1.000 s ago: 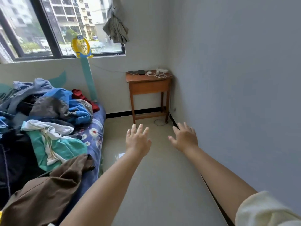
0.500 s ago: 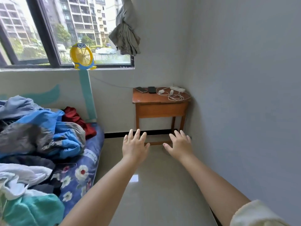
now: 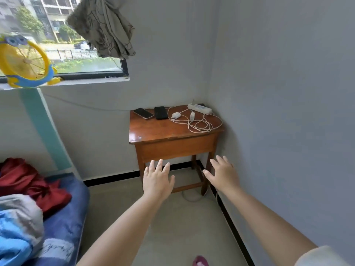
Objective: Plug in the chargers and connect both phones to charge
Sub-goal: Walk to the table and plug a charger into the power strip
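Note:
A small wooden table [image 3: 161, 134] stands in the room's far right corner. On its back edge lie two phones: one with a pale rim [image 3: 143, 113] and a black one [image 3: 160, 112] beside it. To their right sit two white charger bricks [image 3: 176, 115] [image 3: 192, 115] with tangled white cables [image 3: 199, 125], and a white power strip [image 3: 199, 109] at the back right. My left hand [image 3: 157, 180] and my right hand [image 3: 222, 174] are stretched out in front of the table, below its top, fingers spread and holding nothing.
A bed [image 3: 63, 223] piled with clothes fills the left side. A yellow fan [image 3: 25, 64] sits on the window sill, and a cloth [image 3: 103, 27] hangs by the window. The grey wall [image 3: 288, 112] runs close on the right. A cord [image 3: 192, 197] loops on the floor under the table.
The view has moved closer to the table, which now looks larger and more central. Both hands stay open and outstretched in front of me.

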A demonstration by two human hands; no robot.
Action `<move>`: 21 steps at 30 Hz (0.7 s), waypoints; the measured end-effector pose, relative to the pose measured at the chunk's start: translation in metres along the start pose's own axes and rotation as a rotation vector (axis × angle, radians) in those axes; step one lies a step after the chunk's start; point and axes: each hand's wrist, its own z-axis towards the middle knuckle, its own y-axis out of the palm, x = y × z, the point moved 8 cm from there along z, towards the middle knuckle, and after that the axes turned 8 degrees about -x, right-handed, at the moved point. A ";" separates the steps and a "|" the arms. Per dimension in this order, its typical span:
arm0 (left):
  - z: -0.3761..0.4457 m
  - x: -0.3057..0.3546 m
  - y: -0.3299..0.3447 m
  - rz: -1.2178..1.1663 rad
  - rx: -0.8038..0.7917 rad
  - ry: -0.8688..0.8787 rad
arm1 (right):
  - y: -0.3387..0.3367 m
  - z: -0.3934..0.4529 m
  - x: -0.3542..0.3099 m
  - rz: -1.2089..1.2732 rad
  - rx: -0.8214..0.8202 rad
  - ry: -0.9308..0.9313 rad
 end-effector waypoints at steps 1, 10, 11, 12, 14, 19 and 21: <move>0.026 0.000 0.002 -0.002 -0.004 -0.002 | 0.003 0.027 0.006 0.004 -0.004 0.004; 0.237 -0.025 -0.004 0.013 -0.065 -0.097 | 0.011 0.247 0.033 0.086 -0.085 -0.004; 0.253 -0.030 -0.002 0.013 -0.071 -0.102 | 0.013 0.266 0.033 0.087 -0.102 -0.007; 0.269 -0.036 0.001 0.008 -0.073 -0.111 | 0.015 0.284 0.033 0.091 -0.117 -0.011; 0.304 -0.049 0.006 -0.006 -0.084 -0.137 | 0.017 0.323 0.034 0.101 -0.129 -0.015; 0.414 -0.065 0.011 -0.018 -0.125 -0.108 | 0.016 0.419 0.042 0.095 -0.102 0.012; 0.460 -0.066 0.012 -0.049 -0.120 -0.073 | 0.016 0.456 0.044 0.097 -0.109 0.043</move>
